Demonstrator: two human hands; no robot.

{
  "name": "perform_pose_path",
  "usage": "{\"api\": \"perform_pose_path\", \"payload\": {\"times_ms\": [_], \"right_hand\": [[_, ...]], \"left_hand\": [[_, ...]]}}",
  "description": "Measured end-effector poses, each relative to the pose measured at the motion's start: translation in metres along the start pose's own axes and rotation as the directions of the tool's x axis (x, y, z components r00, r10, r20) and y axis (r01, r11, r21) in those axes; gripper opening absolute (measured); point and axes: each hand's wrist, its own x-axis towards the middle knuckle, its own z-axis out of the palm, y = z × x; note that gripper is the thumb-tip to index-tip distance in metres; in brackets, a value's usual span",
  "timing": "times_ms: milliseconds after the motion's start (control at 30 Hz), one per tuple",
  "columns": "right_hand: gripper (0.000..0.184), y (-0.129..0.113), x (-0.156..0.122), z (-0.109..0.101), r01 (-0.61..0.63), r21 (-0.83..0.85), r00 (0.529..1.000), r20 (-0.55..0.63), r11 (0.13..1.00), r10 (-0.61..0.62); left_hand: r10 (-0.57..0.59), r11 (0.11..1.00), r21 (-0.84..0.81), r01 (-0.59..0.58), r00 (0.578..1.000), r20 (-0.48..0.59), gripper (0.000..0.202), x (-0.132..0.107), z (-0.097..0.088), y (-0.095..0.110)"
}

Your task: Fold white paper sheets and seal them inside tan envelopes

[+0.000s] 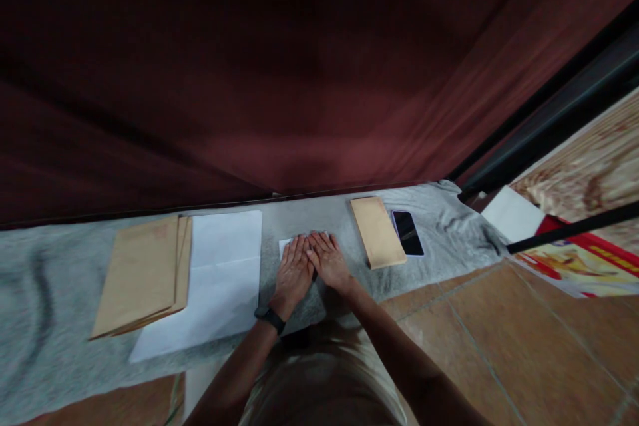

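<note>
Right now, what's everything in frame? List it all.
curtain: 1, dark red, at the back
cloth: 1, grey, along the curtain
envelope stack: count unclear, tan, left on cloth
white sheets: count unclear, white, beside the stack
folded paper: 1, white, under both hands
single envelope: 1, tan, right of hands
phone: 1, black, beside single envelope
printed sheet: 1, red-yellow, far right
floor tiles: brown, near side
wristband: 1, black, left wrist
left hand: flat on paper
right hand: flat on paper
</note>
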Motion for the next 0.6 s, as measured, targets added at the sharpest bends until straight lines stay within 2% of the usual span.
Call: {"api": "perform_pose_path", "payload": {"times_ms": [367, 600], "right_hand": [[0.053, 0.010, -0.007, 0.009, -0.096, -0.046, 0.994, -0.055, 0.994, 0.094], [0.054, 0.017, -0.014, 0.010, -0.125, -0.044, 0.981, -0.157, 0.991, 0.117]], "left_hand": [[-0.097, 0.995, 0.030, 0.100, 0.991, -0.088, 0.060, -0.006, 0.004, -0.009], [-0.150, 0.988, 0.001, 0.152, 0.979, -0.141, 0.063, -0.015, 0.001, -0.015]]}}
